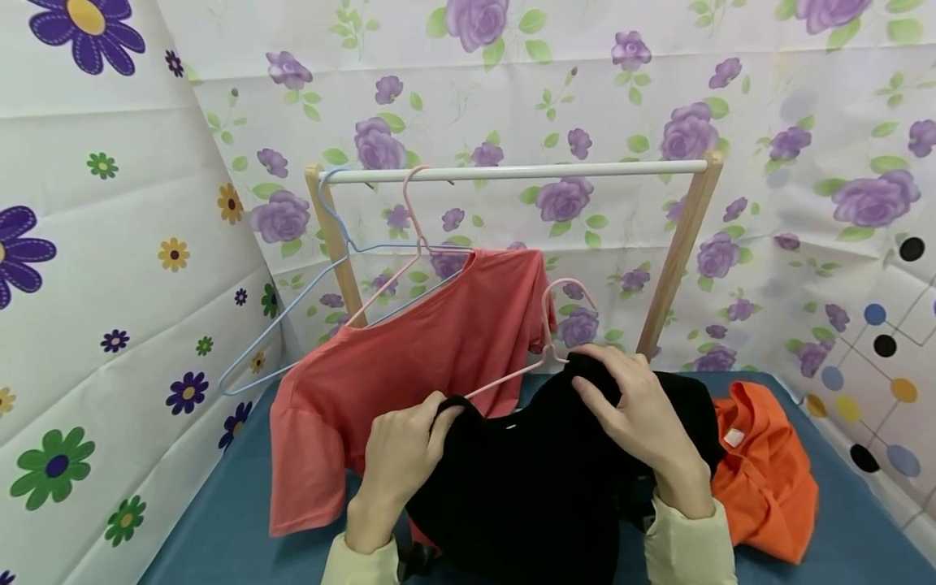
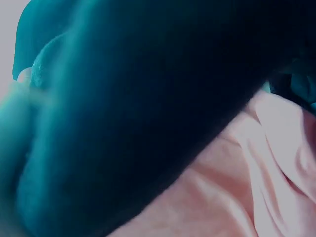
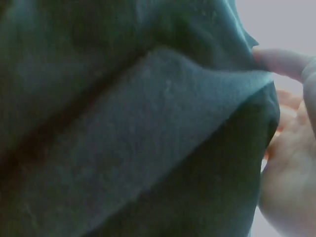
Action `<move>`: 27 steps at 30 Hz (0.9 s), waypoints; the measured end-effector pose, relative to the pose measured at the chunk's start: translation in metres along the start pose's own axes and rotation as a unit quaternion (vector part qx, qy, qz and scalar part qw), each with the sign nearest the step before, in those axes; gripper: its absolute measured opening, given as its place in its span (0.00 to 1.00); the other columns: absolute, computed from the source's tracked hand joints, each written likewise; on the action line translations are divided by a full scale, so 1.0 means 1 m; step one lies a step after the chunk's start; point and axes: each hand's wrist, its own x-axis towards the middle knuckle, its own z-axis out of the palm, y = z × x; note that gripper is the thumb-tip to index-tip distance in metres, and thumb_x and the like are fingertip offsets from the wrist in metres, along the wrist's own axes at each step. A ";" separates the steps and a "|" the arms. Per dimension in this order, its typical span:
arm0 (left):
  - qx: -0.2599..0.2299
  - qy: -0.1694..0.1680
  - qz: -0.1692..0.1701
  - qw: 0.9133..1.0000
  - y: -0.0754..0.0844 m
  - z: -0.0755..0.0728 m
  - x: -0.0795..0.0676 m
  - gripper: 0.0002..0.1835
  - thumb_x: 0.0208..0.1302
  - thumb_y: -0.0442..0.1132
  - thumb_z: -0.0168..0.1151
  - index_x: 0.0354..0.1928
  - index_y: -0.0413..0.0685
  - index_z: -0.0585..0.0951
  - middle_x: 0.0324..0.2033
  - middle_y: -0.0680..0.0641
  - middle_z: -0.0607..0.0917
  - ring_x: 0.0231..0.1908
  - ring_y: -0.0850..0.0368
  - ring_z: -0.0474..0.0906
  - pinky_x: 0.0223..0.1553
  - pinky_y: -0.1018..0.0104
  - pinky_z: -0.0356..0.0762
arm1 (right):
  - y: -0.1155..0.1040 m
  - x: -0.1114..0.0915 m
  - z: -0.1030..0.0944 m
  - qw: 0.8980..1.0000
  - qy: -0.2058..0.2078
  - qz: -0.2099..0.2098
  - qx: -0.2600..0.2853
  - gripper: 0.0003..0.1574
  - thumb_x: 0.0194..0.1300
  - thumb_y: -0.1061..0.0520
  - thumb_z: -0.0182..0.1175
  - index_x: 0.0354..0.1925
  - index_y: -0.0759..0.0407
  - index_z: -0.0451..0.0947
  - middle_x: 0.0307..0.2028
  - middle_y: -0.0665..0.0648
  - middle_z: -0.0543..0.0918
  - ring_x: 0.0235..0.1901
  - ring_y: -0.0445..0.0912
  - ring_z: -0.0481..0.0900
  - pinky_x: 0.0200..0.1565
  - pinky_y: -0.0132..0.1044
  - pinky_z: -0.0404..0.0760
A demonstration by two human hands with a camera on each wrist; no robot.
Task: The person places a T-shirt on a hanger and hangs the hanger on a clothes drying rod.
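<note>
Both hands hold a black shirt [image 1: 534, 487] at its neckline in the head view. My left hand [image 1: 402, 451] pinches the left side of the neck opening between thumb and fingers. On the other side, my right hand [image 1: 636, 406] grips the shoulder cloth close to the hanger's neck. A pink hanger [image 1: 504, 379] sits partly inside the shirt, its hook standing up free below the rod; its right arm is hidden by cloth. Dark cloth [image 2: 148, 108] fills most of the left wrist view. In the right wrist view, the thumb [image 3: 281, 61] presses the dark cloth's edge.
Behind stands a rack with a white rod [image 1: 526, 171] and wooden posts. A coral shirt [image 1: 409, 349] hangs there on another pink hanger [image 1: 413, 203], beside a bare blue hanger [image 1: 285, 313]. An orange garment [image 1: 768, 479] lies crumpled at right on the blue table [image 1: 212, 496].
</note>
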 end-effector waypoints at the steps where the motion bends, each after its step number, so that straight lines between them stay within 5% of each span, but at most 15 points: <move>1: -0.001 0.004 -0.001 1.000 -0.001 -0.001 0.000 0.17 0.68 0.47 0.61 0.24 0.53 0.70 0.11 0.61 0.55 0.11 0.70 0.48 0.13 0.74 0.49 | 0.001 -0.001 -0.001 1.000 0.004 0.001 -0.003 0.26 0.63 0.64 0.65 0.60 0.55 0.75 0.51 0.52 0.81 0.46 0.46 0.77 0.48 0.42 0.65; 18: 0.017 0.047 -0.010 0.999 -0.014 -0.015 -0.002 0.22 0.73 0.54 0.53 0.20 0.55 0.65 0.12 0.61 0.53 0.11 0.70 0.48 0.14 0.72 0.49 | 0.013 -0.006 -0.010 0.997 0.044 -0.014 -0.066 0.14 0.59 0.66 0.67 0.46 0.60 0.82 0.40 0.57 0.85 0.37 0.49 0.80 0.46 0.44 0.65; 27: 0.021 0.051 -0.027 0.998 -0.021 -0.025 -0.003 0.21 0.69 0.50 0.60 0.20 0.56 0.66 0.12 0.61 0.53 0.12 0.70 0.48 0.14 0.72 0.49 | 0.016 -0.005 -0.007 0.994 0.066 -0.038 -0.084 0.10 0.60 0.62 0.67 0.42 0.59 0.83 0.36 0.57 0.86 0.32 0.49 0.81 0.43 0.44 0.65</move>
